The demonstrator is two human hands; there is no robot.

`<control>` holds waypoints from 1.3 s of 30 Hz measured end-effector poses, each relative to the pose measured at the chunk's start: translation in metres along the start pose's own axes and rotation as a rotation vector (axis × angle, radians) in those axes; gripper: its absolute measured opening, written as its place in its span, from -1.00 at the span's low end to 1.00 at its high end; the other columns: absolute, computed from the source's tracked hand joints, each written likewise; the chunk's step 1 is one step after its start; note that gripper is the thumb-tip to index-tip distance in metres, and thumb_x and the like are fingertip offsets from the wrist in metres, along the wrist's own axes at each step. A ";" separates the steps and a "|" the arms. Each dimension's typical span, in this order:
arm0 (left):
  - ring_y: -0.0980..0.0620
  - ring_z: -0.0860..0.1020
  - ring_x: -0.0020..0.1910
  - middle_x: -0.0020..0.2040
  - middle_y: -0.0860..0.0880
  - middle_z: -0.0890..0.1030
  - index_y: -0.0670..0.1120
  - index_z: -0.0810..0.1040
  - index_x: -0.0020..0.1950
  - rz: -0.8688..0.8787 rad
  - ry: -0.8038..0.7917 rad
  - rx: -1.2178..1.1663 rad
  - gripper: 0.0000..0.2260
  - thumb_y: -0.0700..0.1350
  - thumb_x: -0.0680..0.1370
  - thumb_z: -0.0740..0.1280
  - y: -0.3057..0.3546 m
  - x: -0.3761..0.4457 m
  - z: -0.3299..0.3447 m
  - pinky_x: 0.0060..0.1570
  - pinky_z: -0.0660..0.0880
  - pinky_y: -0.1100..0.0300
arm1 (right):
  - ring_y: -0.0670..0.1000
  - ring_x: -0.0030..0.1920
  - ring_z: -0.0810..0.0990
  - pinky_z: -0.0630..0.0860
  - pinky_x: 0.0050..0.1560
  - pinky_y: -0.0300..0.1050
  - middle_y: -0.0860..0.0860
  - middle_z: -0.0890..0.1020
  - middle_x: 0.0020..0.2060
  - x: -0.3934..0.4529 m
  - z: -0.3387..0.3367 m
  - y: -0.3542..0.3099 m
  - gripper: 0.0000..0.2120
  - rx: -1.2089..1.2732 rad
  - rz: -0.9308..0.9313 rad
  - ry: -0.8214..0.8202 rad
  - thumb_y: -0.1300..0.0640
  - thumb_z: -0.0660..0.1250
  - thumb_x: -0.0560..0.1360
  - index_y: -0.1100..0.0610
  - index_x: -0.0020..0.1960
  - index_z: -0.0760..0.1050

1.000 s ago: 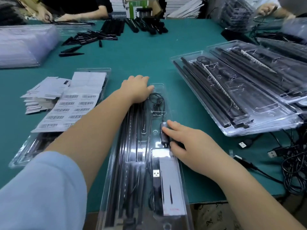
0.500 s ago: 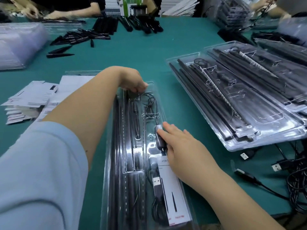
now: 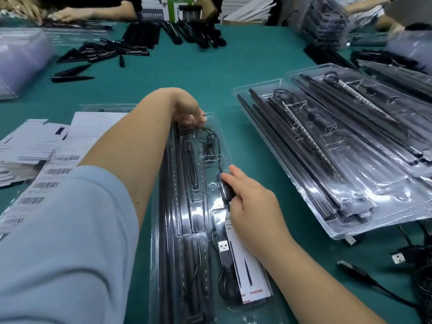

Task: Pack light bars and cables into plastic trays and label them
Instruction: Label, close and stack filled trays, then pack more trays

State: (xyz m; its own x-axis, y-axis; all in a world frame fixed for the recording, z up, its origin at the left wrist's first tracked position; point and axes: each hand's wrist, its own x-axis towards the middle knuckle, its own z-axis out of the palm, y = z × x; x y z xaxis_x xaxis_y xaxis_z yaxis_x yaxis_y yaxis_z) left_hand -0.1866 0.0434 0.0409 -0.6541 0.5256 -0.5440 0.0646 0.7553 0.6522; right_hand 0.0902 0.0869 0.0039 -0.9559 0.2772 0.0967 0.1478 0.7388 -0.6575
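A long clear plastic tray [image 3: 201,213] lies in front of me on the green table, holding black light bars [image 3: 168,206], a coiled black cable [image 3: 208,139], a USB plug [image 3: 223,247] and a white card [image 3: 247,272]. My left hand [image 3: 187,111] is at the tray's far end, wrist raised, fingers curled over the rim. My right hand [image 3: 252,206] rests on the tray's right side, thumb and forefinger lying straight on the cable's black inline controller [image 3: 225,194] and pressing it down.
Barcode label sheets [image 3: 53,174] and white cards [image 3: 28,141] lie at left. Packed trays [image 3: 350,160] are stacked at right, loose USB cables [image 3: 397,258] beside them. Black bars and spikes [image 3: 105,51] lie farther back, where other people's hands [image 3: 63,15] work.
My left hand went from lying flat on the tray's far end to a raised wrist with curled fingers. The right hand stays on the controller. My view moved closer.
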 end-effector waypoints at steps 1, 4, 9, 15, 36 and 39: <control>0.21 0.45 -0.57 -0.31 -0.01 0.51 -0.09 0.39 -0.17 -0.016 0.016 -0.010 -0.82 -0.25 0.62 0.22 0.001 0.001 -0.001 -0.56 0.35 0.44 | -0.13 0.45 0.20 -0.04 0.35 -0.45 -0.04 0.29 0.45 -0.001 0.000 0.000 -0.51 0.011 0.000 0.001 0.40 0.09 0.52 0.08 0.38 0.40; 0.21 0.44 -0.63 -0.36 -0.01 0.57 -0.10 0.36 -0.14 -0.065 0.059 -0.027 -0.85 -0.25 0.60 0.25 0.002 0.001 -0.002 -0.56 0.38 0.44 | -0.14 0.44 0.20 -0.02 0.37 -0.44 -0.06 0.29 0.45 0.000 0.000 0.002 -0.51 0.062 0.011 0.001 0.40 0.09 0.52 0.08 0.38 0.40; 0.14 0.46 -0.58 -0.53 -0.01 0.53 -0.07 0.31 -0.14 -0.043 0.046 -0.091 -0.81 -0.30 0.60 0.23 -0.004 0.001 -0.005 -0.49 0.39 0.37 | -0.13 0.44 0.21 0.03 0.38 -0.40 -0.06 0.30 0.44 0.000 0.000 0.002 -0.52 0.096 0.006 0.010 0.40 0.10 0.53 0.08 0.37 0.42; 0.00 0.52 -0.28 -0.22 -0.11 0.59 -0.11 0.43 -0.20 0.094 0.175 0.036 -0.83 -0.28 0.51 0.38 -0.010 0.002 -0.001 -0.09 0.55 0.12 | -0.12 0.43 0.23 0.02 0.35 -0.45 -0.04 0.31 0.44 0.000 0.001 0.004 -0.52 0.101 0.005 0.019 0.40 0.10 0.52 0.09 0.36 0.42; 0.06 0.39 -0.44 -0.37 -0.04 0.50 -0.12 0.54 -0.26 -0.103 0.194 0.312 -0.86 -0.14 0.49 0.29 0.005 -0.018 0.007 -0.40 0.33 0.27 | -0.17 0.40 0.25 -0.05 0.20 -0.66 -0.06 0.36 0.41 -0.002 -0.001 0.007 -0.51 0.169 0.008 0.016 0.41 0.10 0.51 0.08 0.36 0.43; 0.05 0.53 -0.26 -0.16 -0.03 0.59 -0.10 0.56 0.06 0.112 0.322 0.110 -0.81 -0.21 0.46 0.37 -0.001 -0.016 0.011 -0.22 0.45 0.26 | -0.16 0.39 0.27 -0.04 0.15 -0.70 -0.06 0.37 0.40 -0.001 -0.001 0.008 -0.51 0.178 0.032 0.032 0.40 0.08 0.50 0.08 0.35 0.43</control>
State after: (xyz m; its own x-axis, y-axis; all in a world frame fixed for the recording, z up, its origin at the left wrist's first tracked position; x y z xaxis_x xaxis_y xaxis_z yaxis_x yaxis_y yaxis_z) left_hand -0.1681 0.0384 0.0436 -0.8412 0.4704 -0.2668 0.2183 0.7467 0.6283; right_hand 0.0923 0.0933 -0.0006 -0.9423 0.3209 0.0954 0.1283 0.6093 -0.7825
